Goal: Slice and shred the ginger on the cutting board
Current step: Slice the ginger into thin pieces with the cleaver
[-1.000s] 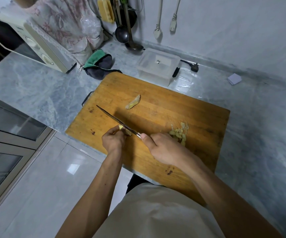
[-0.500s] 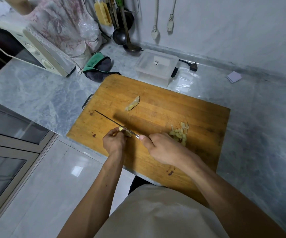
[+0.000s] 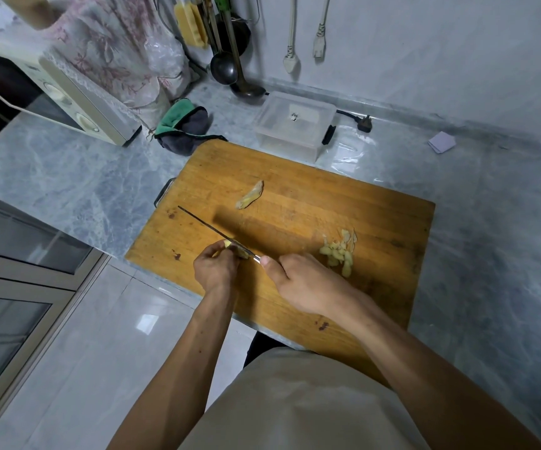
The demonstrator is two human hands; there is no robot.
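Note:
A wooden cutting board (image 3: 311, 196) lies on the marble counter. My left hand (image 3: 215, 269) pinches a small yellow ginger piece (image 3: 237, 250) near the board's front edge. My right hand (image 3: 305, 282) grips the handle of a knife (image 3: 209, 228), whose thin blade stands edge-down against the ginger and points to the far left. A pile of cut ginger slices (image 3: 339, 253) lies just right of my right hand. Another whole ginger piece (image 3: 249, 199) sits alone toward the middle of the board.
Behind the board stand a clear plastic box (image 3: 295, 125), a green and grey cloth (image 3: 181, 128) and a cream oven (image 3: 68, 99). Ladles (image 3: 227, 64) hang on the wall. A small paper pad (image 3: 442, 141) lies at the far right. The counter's front edge runs under the board.
The knife blade has dropped slightly and shifted along the ginger held by my left hand. Both hands stay in the same place on the board.

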